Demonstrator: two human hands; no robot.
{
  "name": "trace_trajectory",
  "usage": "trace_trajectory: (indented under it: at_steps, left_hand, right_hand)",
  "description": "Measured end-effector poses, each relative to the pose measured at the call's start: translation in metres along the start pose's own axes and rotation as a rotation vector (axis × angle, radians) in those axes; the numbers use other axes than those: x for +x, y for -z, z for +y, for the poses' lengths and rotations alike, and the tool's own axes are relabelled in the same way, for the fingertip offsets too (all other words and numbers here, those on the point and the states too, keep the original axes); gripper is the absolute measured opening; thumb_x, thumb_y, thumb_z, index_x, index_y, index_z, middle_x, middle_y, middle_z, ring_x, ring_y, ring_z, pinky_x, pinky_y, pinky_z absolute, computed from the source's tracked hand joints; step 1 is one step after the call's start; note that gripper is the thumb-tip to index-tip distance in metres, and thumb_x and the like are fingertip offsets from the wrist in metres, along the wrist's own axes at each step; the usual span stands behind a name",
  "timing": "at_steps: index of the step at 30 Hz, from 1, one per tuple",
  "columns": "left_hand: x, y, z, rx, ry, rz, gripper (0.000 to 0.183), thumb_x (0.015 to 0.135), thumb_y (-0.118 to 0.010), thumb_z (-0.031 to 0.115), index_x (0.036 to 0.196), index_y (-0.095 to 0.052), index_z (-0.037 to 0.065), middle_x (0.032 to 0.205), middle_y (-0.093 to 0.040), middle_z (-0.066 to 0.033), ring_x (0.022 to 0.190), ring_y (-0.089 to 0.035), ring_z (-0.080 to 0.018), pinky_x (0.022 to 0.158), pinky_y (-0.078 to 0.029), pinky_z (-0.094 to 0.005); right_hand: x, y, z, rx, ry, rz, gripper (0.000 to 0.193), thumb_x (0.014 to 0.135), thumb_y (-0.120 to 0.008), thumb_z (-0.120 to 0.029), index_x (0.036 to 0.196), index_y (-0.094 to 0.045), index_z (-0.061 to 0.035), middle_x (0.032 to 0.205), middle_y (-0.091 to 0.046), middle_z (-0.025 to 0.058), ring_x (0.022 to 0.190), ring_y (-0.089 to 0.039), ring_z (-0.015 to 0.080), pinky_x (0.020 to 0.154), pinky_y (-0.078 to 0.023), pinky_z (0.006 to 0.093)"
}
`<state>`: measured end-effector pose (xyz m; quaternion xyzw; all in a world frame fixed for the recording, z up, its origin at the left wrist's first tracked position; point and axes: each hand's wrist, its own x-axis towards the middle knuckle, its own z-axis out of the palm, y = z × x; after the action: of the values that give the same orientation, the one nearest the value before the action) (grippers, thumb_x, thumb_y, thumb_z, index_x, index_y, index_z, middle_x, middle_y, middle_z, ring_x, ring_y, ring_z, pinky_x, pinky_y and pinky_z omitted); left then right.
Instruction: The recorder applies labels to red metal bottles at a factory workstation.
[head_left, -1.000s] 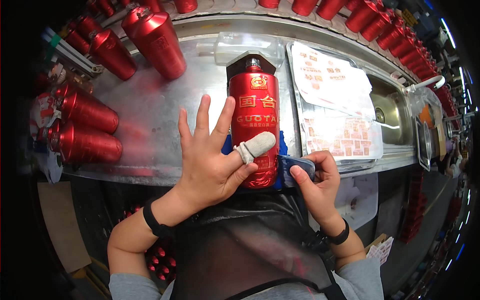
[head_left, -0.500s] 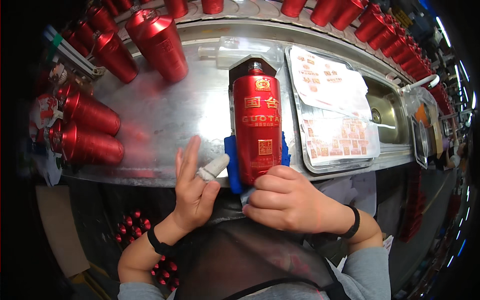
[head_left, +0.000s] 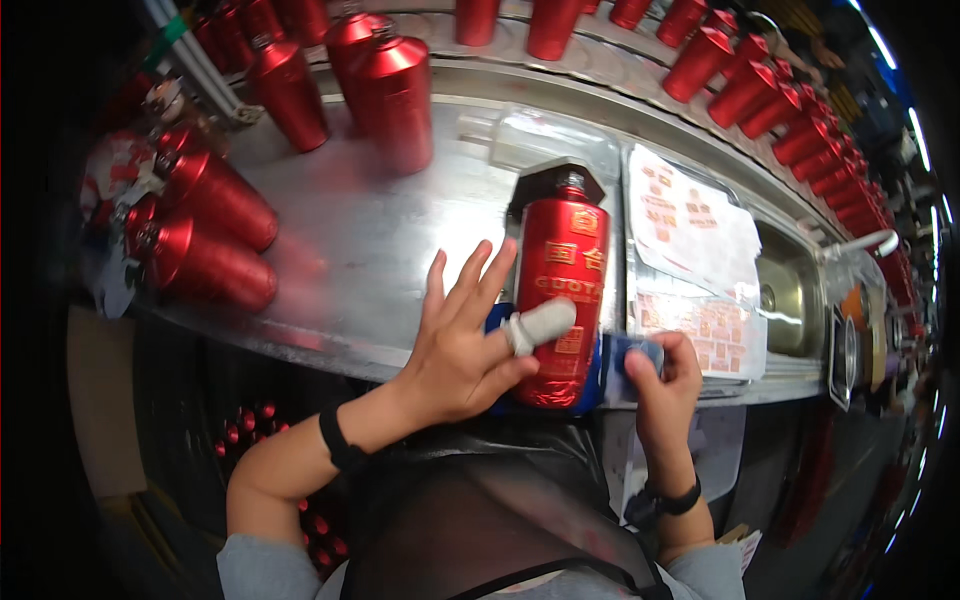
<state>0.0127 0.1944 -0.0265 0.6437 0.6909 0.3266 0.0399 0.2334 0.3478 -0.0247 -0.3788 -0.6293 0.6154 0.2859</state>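
Note:
A glossy red bottle (head_left: 566, 290) with gold lettering lies on its back, neck pointing away from me, in a dark holder (head_left: 530, 186) with blue padding at its near end. Fingers spread, my left hand (head_left: 455, 350) reaches over its left side. The index finger wears a white finger cot (head_left: 541, 326), which lies over the bottle's lower front, seemingly touching it. To the right of the bottle, my right hand (head_left: 668, 392) pinches a small, flat, translucent bluish piece (head_left: 622, 368) between thumb and fingers; its exact kind is unclear.
A metal tray (head_left: 628, 230) holding white sheets with gold stickers (head_left: 695, 215) lies on the right, beside a sink (head_left: 785, 300). A clear plastic container (head_left: 555, 135) sits beyond the holder. More red bottles (head_left: 400, 105) stand at left and along the far conveyor (head_left: 600, 75).
My view has shifted, so the bottle appears farther right. My left hand has come over the bottle's front. My right hand has moved off its near end to the right side, still pinching the bluish piece.

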Motion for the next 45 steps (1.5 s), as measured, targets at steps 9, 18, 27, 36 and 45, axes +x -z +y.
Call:
trace_trajectory:
  at_steps: [9, 18, 27, 36, 45]
  left_hand:
    - [0.091, 0.006, -0.044, -1.080, 0.817, -0.005, 0.050, 0.099, -0.052, 0.050, 0.122, -0.065, 0.007, 0.108, -0.070, -0.0038, 0.104, -0.060, -0.0147, 0.087, -0.045, -0.0314]
    - [0.138, -0.061, -0.074, -1.720, 0.578, -0.090, 0.018, 0.089, -0.066, 0.021, 0.095, -0.064, 0.004, 0.083, -0.071, -0.0108, 0.069, -0.070, -0.0203, 0.070, -0.059, -0.0373]
    - [-0.013, 0.075, -0.038, -1.434, 0.593, 0.372, 0.032, 0.092, -0.070, 0.031, 0.092, -0.065, -0.001, 0.081, -0.065, -0.0044, 0.070, -0.060, -0.0102, 0.060, -0.048, -0.0278]
    - [-0.302, 0.158, -0.016, -0.149, 0.936, 0.906, 0.027, 0.096, -0.065, 0.011, 0.119, -0.057, 0.000, 0.108, -0.067, -0.0090, 0.094, -0.063, -0.0125, 0.086, -0.049, -0.0287]
    - [-0.580, -0.077, -0.123, 0.353, 1.633, 0.913, 0.033, 0.091, -0.066, 0.012, 0.116, -0.052, -0.003, 0.108, -0.062, -0.0295, 0.101, -0.060, -0.0483, 0.085, -0.048, -0.0512]
  right_hand:
    - [0.011, 0.035, 0.009, 0.244, -0.178, -0.059, 0.020, 0.087, -0.066, -0.003, 0.107, -0.063, -0.0001, 0.098, -0.063, 0.0026, 0.083, -0.056, 0.0076, 0.078, -0.044, 0.0211]
    - [-0.013, -0.040, -0.003, -0.713, 0.439, -0.242, 0.076, 0.069, -0.074, -0.004, 0.140, -0.045, 0.0042, 0.124, -0.058, 0.0167, 0.114, -0.059, 0.0257, 0.096, -0.047, 0.0353]
    - [-0.030, -0.053, -0.027, -0.753, 0.870, -0.538, 0.078, 0.064, -0.087, -0.010, 0.133, -0.053, 0.0029, 0.124, -0.062, 0.0199, 0.109, -0.063, 0.0374, 0.088, -0.053, 0.0408]
    - [-0.033, -0.135, -0.042, -0.801, 0.504, -0.808, 0.086, 0.069, -0.084, -0.015, 0.144, -0.046, 0.0022, 0.131, -0.060, 0.0205, 0.118, -0.060, 0.0351, 0.090, -0.050, 0.0353]
    - [-0.042, -0.115, -0.044, -0.966, 0.540, -0.630, 0.078, 0.077, -0.077, -0.015, 0.147, -0.046, -0.0052, 0.126, -0.065, 0.0117, 0.056, -0.034, 0.0071, 0.050, -0.031, 0.0215]
